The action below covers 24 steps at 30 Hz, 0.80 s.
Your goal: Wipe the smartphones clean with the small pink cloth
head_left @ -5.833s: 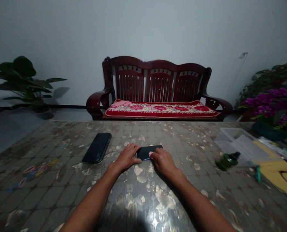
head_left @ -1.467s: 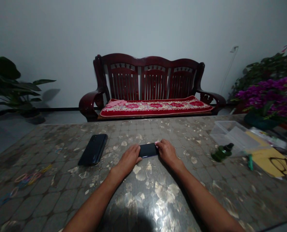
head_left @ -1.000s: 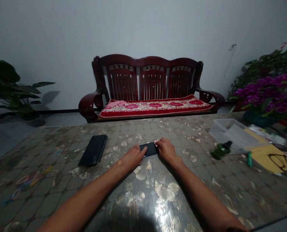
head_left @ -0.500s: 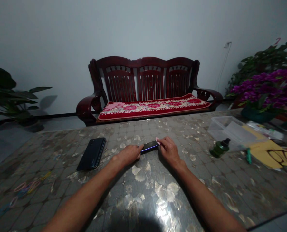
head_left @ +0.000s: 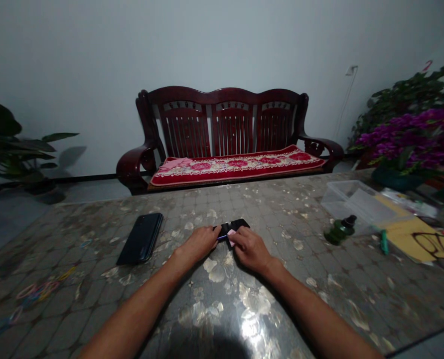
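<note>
A dark phone with a blue-violet edge [head_left: 240, 223] is held a little above or on the table, in the middle of the view; I cannot tell which. My left hand [head_left: 204, 238] grips its left end, fingers wrapped round it. Pinched in my right hand [head_left: 250, 249] is a small pink cloth [head_left: 231, 236], pressed against the phone's near edge. Part of the phone is hidden behind my right fingers. Further left, a second dark phone [head_left: 141, 239] lies on the table by itself.
On the patterned table [head_left: 207, 199], a green pump bottle [head_left: 340, 230], a clear plastic box [head_left: 341, 199], a yellow envelope [head_left: 404, 237], a green cutter [head_left: 383, 243] and eyeglasses [head_left: 431, 244] sit right. Coloured bands [head_left: 42, 290] lie front left. Behind stands a wooden bench [head_left: 232, 122].
My right hand, with the pink cloth, has moved left and nearer, from the phone's right end to its near long edge. My left hand keeps its grip.
</note>
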Motion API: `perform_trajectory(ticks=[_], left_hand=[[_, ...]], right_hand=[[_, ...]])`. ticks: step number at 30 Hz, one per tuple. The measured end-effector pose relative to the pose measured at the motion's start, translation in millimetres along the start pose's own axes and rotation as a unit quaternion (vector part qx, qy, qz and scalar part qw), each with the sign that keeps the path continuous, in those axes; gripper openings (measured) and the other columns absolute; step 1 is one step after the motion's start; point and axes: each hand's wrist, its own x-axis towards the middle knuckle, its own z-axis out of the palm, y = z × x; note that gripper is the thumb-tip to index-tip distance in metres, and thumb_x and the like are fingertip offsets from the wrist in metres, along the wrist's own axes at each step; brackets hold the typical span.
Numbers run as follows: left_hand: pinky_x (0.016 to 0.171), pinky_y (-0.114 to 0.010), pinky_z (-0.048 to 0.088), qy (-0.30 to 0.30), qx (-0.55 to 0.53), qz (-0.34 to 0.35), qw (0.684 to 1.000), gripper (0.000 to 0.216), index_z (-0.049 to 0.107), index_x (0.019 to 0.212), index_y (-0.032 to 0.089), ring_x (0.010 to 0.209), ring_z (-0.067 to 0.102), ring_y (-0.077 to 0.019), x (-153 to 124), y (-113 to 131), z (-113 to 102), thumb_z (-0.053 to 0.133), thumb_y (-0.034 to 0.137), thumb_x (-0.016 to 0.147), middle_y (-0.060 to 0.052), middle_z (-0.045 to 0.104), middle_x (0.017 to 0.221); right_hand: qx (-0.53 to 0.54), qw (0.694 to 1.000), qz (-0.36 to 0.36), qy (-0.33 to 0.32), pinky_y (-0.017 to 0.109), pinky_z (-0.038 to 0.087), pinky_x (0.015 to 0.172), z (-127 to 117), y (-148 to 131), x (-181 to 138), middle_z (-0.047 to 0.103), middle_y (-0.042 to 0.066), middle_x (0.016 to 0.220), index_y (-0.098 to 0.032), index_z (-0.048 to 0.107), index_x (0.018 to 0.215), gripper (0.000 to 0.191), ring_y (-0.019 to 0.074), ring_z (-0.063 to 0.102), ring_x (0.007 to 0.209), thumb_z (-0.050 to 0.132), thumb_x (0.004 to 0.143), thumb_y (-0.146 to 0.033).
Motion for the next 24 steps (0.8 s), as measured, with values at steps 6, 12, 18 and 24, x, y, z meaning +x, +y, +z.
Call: perform_trajectory(ticks=[6,12,18,24], left_hand=[[0.089,-0.037,0.052,0.017,-0.006,0.002,1.0,0.035,0.056,0.127,0.015,0.106,0.067,-0.0301,-8.9,1.6,-3.2,0.059,0.02,0.092,-0.016,0.069,0.116],[0.09,-0.037,0.052,0.042,-0.022,0.003,0.999,0.035,0.059,0.124,0.018,0.109,0.065,-0.0308,-7.2,-7.2,1.5,0.065,0.023,0.089,-0.013,0.067,0.117],[0.105,-0.04,0.044,0.051,-0.092,0.012,0.994,0.052,0.056,0.134,0.022,0.126,0.056,-0.0318,-4.1,-20.1,8.2,0.072,0.028,0.085,-0.013,0.06,0.135],[0.107,-0.041,0.043,0.063,-0.139,0.032,0.988,0.062,0.053,0.139,0.022,0.127,0.054,-0.0316,2.5,-33.0,15.4,0.075,0.022,0.08,-0.013,0.059,0.136]], right_hand=[[0.01,0.993,0.036,-0.112,0.026,0.039,0.071,0.3,-12.3,-10.8,0.058,0.003,0.083,-0.019,0.071,0.089,0.022,0.017,0.054,0.081,0.055,0.083,-0.004],[0.021,0.986,0.043,-0.158,0.027,0.039,0.075,1.5,-23.2,-3.8,0.061,0.004,0.086,-0.018,0.072,0.085,0.011,0.0179,0.056,0.087,0.062,0.089,-0.014],[0.123,0.976,0.09,-0.154,0.03,0.045,0.083,-18.1,-15.3,15.2,0.07,0.001,0.094,-0.024,0.077,0.101,0.02,0.0199,0.062,0.093,0.074,0.083,-0.029],[0.02,0.982,0.114,-0.146,0.038,0.044,0.097,-24.0,27.1,45.7,0.069,0.009,0.116,-0.019,0.068,0.126,0.049,0.0276,0.06,0.111,0.074,0.077,-0.024]])
